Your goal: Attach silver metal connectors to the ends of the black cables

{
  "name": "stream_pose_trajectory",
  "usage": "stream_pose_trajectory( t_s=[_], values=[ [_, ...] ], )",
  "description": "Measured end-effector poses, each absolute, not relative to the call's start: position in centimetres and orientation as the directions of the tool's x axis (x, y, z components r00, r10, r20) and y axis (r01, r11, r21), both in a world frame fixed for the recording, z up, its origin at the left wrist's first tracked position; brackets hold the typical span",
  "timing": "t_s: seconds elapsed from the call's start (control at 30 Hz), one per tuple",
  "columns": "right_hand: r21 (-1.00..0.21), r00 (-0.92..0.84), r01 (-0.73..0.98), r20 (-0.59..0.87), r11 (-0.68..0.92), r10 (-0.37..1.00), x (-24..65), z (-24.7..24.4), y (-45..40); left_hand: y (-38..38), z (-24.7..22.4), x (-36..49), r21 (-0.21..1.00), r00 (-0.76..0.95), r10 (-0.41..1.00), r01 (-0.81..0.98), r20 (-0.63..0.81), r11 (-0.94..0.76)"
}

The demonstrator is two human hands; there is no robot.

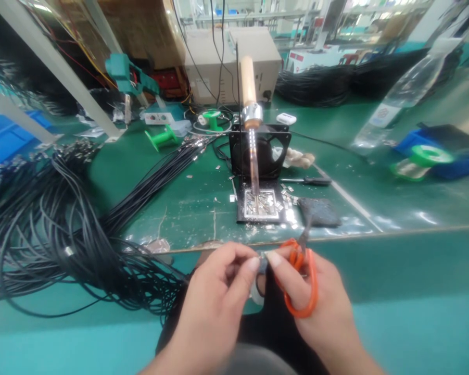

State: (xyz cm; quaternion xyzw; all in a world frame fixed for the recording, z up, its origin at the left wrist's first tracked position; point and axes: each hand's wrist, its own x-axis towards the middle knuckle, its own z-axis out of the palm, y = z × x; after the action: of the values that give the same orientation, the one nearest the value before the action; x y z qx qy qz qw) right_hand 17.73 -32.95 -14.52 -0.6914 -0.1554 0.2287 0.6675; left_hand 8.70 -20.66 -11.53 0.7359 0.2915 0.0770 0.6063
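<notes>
My left hand (222, 291) is closed in a pinch, thumb against fingers. Between its fingertips and those of my right hand (316, 297) sits a small greyish, shiny piece (262, 256), too small and blurred to name. Orange-handled scissors (311, 294) hang on my right hand, their loop around the thumb and the blades pointing away toward the bench. Below the fingertips, a white ring-like thing (256, 294) shows partly. Just beyond my hands, a soldering iron (253, 120) with a wooden handle stands tip down over a metal tray (261, 217) of small bits.
Black cable bundles (74, 224) spill over the bench edge at left. A small fan (238, 153) stands behind the iron. A dark pad (319, 212), a screwdriver (312, 181), a water bottle (402, 99) and a green spool (423, 159) lie or stand to the right.
</notes>
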Motion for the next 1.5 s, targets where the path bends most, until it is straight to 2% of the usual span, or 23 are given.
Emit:
stream_pose_trajectory(
  t_s=[0.1,0.2,0.3,0.77,1.5],
  values=[
    [-0.992,0.836,-0.118,-0.12,-0.037,0.536,18.6,-14.5,-32.4,-20.0,-11.2,9.8,0.944,0.816,0.502,0.331,-0.286,0.001],
    [-0.989,0.86,-0.14,-0.148,-0.054,0.488,19.2,-14.1,-31.7,-19.3,-11.3,10.6,0.941,0.817,0.485,0.334,-0.313,0.044],
    [-0.993,0.889,-0.103,-0.121,-0.065,0.442,19.6,-13.5,-31.1,-18.6,-11.6,11.3,0.944,0.822,0.478,0.326,-0.31,0.051],
    [-0.994,0.89,0.052,0.001,-0.1,0.455,21.5,-13.3,-29.9,-17.0,-10.9,13.5,0.942,0.844,0.419,0.302,-0.335,0.144],
    [-0.99,0.911,0.096,0.046,-0.102,0.41,21.8,-12.9,-29.1,-16.4,-10.9,13.9,0.954,0.862,0.415,0.23,-0.292,0.194]
  ],
)
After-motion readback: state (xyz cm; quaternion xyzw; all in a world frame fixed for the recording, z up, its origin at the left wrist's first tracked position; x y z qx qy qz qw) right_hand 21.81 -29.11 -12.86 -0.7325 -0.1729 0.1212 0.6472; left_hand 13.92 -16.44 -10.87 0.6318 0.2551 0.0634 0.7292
